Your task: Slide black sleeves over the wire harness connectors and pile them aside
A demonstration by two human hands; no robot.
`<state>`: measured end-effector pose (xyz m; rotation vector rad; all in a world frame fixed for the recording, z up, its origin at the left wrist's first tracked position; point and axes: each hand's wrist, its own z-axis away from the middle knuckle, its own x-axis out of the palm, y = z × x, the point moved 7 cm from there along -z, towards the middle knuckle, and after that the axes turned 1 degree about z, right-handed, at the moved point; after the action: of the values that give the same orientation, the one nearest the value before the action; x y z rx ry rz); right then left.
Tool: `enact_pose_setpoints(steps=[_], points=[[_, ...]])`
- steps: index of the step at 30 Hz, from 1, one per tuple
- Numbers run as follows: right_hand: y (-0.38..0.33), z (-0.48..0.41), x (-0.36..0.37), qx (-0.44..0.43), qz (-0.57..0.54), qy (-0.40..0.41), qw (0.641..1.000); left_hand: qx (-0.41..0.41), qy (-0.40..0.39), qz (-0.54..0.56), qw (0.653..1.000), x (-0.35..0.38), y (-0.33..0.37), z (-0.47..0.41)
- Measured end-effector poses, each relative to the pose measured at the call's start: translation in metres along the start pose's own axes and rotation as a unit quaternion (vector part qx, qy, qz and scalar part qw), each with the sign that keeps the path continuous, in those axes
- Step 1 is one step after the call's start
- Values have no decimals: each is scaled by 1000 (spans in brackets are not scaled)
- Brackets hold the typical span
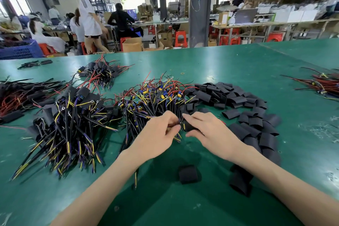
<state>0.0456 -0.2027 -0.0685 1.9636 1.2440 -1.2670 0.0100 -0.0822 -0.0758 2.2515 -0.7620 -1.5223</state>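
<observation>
My left hand (157, 134) pinches the wire ends of one harness at the near edge of the unsleeved harness pile (156, 95). My right hand (205, 130) grips a black sleeve (189, 126) right against those wire ends; the two hands almost touch. Whether the wires are inside the sleeve is hidden by my fingers. Loose black sleeves (244, 110) lie in a wide heap to the right. A pile of sleeved harnesses (73, 115) lies to the left.
One stray sleeve (189, 174) lies between my forearms, another (240, 181) under my right forearm. More harness piles sit at the back (102, 72), far left (20, 95) and far right (322, 84). The green table (238, 64) ends ahead; people work at benches beyond.
</observation>
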Motion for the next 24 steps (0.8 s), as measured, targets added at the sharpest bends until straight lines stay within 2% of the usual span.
enact_pose_setpoints(steps=[18, 24], points=[[-4, 1, 5, -7, -19, -26, 999, 44, 19, 12, 999, -1, 9, 0], [-2, 0, 9, -1, -66, -34, 997, 110, 27, -84, 990, 0, 21, 3]])
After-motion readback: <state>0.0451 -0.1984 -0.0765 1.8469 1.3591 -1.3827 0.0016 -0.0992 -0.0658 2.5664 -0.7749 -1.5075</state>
